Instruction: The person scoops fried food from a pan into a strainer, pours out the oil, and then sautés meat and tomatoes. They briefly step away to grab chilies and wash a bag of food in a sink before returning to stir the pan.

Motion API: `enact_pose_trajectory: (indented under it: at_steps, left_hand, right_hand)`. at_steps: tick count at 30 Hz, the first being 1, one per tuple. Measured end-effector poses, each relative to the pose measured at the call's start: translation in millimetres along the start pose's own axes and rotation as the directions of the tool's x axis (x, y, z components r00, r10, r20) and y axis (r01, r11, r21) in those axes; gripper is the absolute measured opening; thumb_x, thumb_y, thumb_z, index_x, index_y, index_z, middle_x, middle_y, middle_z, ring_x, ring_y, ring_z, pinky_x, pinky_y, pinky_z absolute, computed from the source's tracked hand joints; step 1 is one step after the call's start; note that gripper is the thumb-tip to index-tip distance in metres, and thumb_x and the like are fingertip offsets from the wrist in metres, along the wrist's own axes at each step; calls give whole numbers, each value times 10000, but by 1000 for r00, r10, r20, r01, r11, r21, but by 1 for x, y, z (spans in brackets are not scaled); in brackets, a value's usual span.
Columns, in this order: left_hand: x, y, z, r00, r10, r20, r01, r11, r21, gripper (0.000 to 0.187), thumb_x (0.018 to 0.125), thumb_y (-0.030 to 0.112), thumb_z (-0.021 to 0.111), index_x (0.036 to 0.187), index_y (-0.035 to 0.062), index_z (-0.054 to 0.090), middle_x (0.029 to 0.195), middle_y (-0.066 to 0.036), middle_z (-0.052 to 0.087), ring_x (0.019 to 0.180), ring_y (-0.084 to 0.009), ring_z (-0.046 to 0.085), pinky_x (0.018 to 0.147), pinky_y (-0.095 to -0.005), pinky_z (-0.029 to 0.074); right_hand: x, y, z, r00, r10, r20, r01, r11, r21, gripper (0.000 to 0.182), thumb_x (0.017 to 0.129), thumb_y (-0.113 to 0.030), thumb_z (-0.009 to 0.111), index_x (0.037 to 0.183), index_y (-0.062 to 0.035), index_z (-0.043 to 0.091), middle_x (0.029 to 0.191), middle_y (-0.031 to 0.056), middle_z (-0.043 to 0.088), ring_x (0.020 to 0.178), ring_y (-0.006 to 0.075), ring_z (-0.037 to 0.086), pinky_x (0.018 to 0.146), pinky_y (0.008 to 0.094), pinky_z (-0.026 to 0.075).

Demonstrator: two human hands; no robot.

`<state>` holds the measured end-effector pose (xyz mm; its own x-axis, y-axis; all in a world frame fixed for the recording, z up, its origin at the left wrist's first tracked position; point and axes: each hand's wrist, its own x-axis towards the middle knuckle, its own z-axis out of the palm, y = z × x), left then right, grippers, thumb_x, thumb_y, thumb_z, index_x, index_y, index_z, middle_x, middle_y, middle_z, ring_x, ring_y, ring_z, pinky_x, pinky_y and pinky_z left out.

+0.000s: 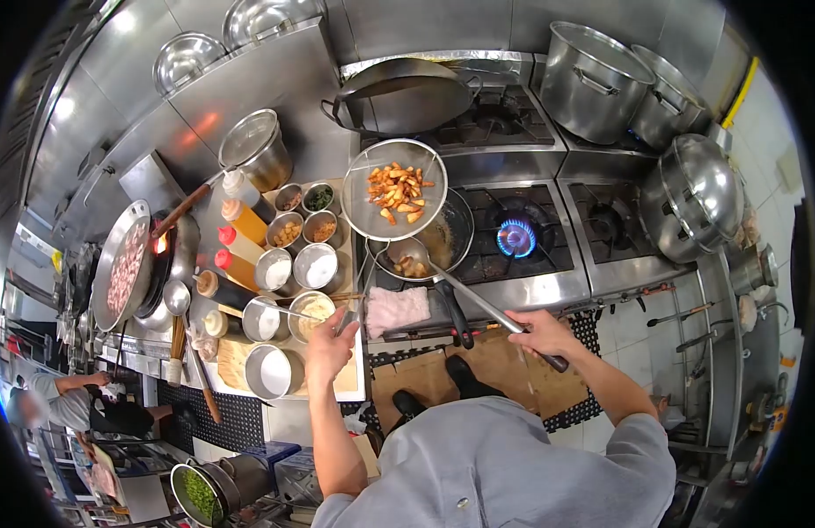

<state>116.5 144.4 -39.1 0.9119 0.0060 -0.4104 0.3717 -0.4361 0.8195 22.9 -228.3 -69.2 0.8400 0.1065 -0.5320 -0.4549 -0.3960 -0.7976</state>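
My right hand is closed around the long handle of a ladle. The ladle's bowl, with some browned pieces in it, is over a dark frying pan. A round mesh strainer carrying browned, chopped pieces partly covers that pan. My left hand is closed on the strainer's thin handle, beside a metal cup of pale minced food. The pan's black handle points toward me, untouched by either hand.
A lit burner stands right of the pan. Behind is a large wok; tall stockpots are at back right. Squeeze bottles and seasoning cups line the left. A pink cloth lies at the stove edge. Another person works far left.
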Motion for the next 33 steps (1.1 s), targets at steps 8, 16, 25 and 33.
enact_pose_trajectory:
  at_steps: [8,16,25,33]
  left_hand:
    - [1,2,0,1000,-10,7,10,1000,-23,508,873,182,634,1340,55,479,615,6,494,492,-65,427,445,-237,349]
    - [5,2,1,1000,1,2,-1,1000,-15,514,870,182,638,1338,40,476,607,6,498,501,-66,433,448,-238,353]
    - [8,2,2,1000,-3,18,4,999,-35,517,871,190,639,1336,37,477,629,5,504,525,-68,438,462,-238,366]
    - [12,1,4,1000,2,15,-2,1000,-8,518,867,191,646,1335,44,481,615,9,494,516,-68,436,461,-240,370]
  right_hand:
    - [11,3,21,998,-65,22,59,976,208,591,862,-30,607,1405,-69,376,669,-16,495,503,48,464,434,220,405]
    - [-3,12,3,995,-76,59,66,984,166,584,859,-44,620,1398,-103,402,669,-9,516,492,50,456,437,227,408]
    - [-12,-1,-18,995,10,103,-23,992,126,586,852,-49,626,1394,-119,415,691,-11,539,515,47,477,455,221,429]
    - [12,11,-38,977,-28,210,-65,904,423,595,874,-7,576,1415,-13,328,751,6,539,522,53,462,443,211,401]
